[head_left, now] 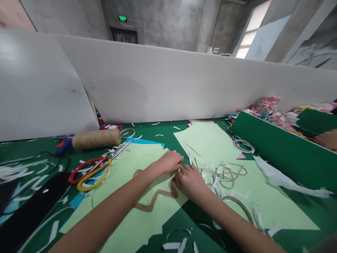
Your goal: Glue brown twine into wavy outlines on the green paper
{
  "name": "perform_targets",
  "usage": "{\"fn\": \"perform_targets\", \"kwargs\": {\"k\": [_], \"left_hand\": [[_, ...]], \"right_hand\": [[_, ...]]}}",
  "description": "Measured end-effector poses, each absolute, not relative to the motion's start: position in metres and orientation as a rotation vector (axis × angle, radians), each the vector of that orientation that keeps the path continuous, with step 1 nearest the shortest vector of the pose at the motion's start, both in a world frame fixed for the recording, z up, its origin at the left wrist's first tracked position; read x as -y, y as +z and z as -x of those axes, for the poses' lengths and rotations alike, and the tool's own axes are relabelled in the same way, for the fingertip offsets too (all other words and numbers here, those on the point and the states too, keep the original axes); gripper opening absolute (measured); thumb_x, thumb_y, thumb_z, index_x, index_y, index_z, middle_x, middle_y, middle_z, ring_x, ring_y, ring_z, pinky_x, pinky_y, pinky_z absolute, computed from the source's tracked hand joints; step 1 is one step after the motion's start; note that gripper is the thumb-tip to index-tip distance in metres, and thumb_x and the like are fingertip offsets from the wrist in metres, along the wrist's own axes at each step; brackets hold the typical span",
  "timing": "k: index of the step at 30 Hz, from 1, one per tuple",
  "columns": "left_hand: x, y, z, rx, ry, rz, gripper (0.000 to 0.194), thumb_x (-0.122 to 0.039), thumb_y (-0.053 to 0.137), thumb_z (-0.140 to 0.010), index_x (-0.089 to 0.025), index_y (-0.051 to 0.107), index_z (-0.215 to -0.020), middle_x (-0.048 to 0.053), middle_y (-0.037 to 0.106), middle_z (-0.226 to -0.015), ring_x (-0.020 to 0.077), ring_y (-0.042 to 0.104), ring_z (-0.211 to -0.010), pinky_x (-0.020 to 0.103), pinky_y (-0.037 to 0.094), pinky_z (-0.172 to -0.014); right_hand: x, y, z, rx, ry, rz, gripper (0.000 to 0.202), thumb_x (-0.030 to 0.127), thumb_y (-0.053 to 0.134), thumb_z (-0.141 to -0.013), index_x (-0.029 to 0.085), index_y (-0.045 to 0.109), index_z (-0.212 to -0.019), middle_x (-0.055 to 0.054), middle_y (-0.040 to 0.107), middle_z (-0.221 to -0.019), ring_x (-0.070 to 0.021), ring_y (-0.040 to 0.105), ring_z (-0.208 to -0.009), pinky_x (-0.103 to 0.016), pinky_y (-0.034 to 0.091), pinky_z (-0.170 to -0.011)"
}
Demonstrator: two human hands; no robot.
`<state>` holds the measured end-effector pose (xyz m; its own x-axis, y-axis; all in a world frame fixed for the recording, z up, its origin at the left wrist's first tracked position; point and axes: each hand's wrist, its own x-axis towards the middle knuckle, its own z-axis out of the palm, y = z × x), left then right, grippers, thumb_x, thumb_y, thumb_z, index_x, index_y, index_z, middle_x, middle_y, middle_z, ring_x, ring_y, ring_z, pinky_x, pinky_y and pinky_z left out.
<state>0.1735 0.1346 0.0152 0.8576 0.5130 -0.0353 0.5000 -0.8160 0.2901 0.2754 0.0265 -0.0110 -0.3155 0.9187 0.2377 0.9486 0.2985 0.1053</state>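
A wavy brown jute twine strip [158,195] lies on pale green paper [147,230], partly hidden behind my left forearm. My right hand [191,180] is closed at the strip's upper right end, its fingertips on the twine. Just above it, my left hand [170,162] is closed with curled fingers, close against the right; what its fingertips pinch is hidden. Loose thin twine [229,174] lies tangled to the right of my hands. Left of them rest scissors [101,165] with red and yellow handles, blades open, and a big twine spool [97,138].
White boards [158,84] stand along the table's back. A green box wall [284,151] is on the right, with pink decorations [268,105] behind it and another person's hand [328,139]. Tape rolls [243,144], white scraps [175,245] and a black strip [34,207] lie about.
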Motion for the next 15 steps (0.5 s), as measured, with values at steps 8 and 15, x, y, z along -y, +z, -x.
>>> {"fn": "perform_targets", "kwargs": {"k": [8, 15], "left_hand": [[-0.149, 0.013, -0.168, -1.166, 0.284, -2.289, 0.011, -0.022, 0.052, -0.088, -0.015, 0.059, -0.084, 0.001, 0.06, -0.078, 0.0152, 0.056, -0.074, 0.032, 0.046, -0.072], [-0.192, 0.014, -0.163, -1.235, 0.555, -1.598, 0.026, -0.032, 0.054, -0.091, -0.013, 0.057, -0.108, 0.006, 0.06, -0.103, 0.0162, 0.06, -0.087, 0.035, 0.053, -0.075]], "right_hand": [[-0.017, -0.006, -0.27, 2.583, -0.241, 1.884, 0.037, 0.009, 0.046, -0.085, 0.003, 0.058, -0.119, -0.013, 0.067, -0.072, -0.0208, 0.061, -0.068, -0.032, 0.03, -0.06], [-0.018, -0.002, -0.271, 2.632, -0.185, 1.899, 0.04, 0.006, 0.046, -0.081, 0.003, 0.057, -0.119, -0.013, 0.067, -0.073, -0.0216, 0.062, -0.07, -0.031, 0.032, -0.059]]}}
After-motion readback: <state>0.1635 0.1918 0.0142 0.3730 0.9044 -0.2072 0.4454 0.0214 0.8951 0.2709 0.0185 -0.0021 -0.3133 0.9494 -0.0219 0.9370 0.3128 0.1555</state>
